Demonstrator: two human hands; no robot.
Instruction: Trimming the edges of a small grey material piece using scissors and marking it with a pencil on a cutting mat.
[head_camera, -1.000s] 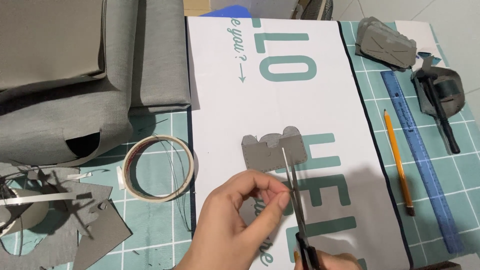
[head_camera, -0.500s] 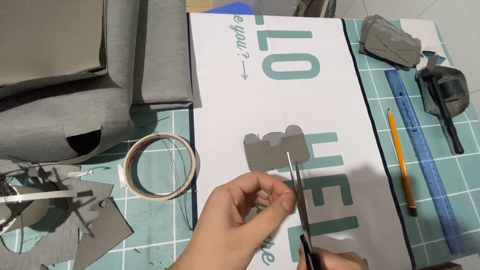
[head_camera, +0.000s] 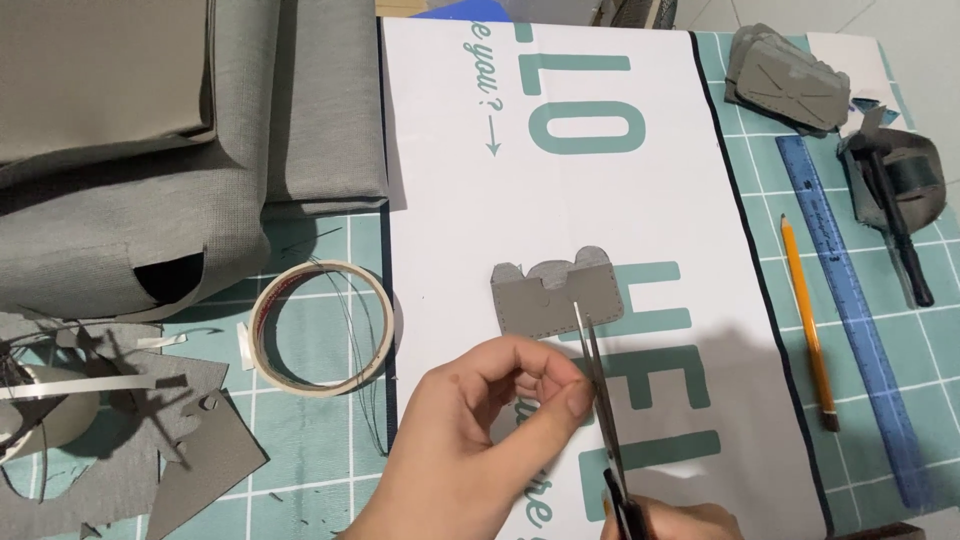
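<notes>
My left hand pinches the lower edge of a small grey stitched fabric piece with a wavy top edge, held above a white sheet with teal lettering. My right hand shows only at the bottom edge and grips black-handled scissors. The scissor blades point up and touch the grey piece at its lower right part, close beside my left thumb.
A tape ring lies left of the sheet on the teal cutting mat. Grey fabric is folded at top left, scraps at bottom left. A pencil, blue ruler, grey sewn pieces and a dark tool lie right.
The grey piece and both hands stay almost in place; the view has shifted slightly and the scissor blades sit a little further up against the piece.
</notes>
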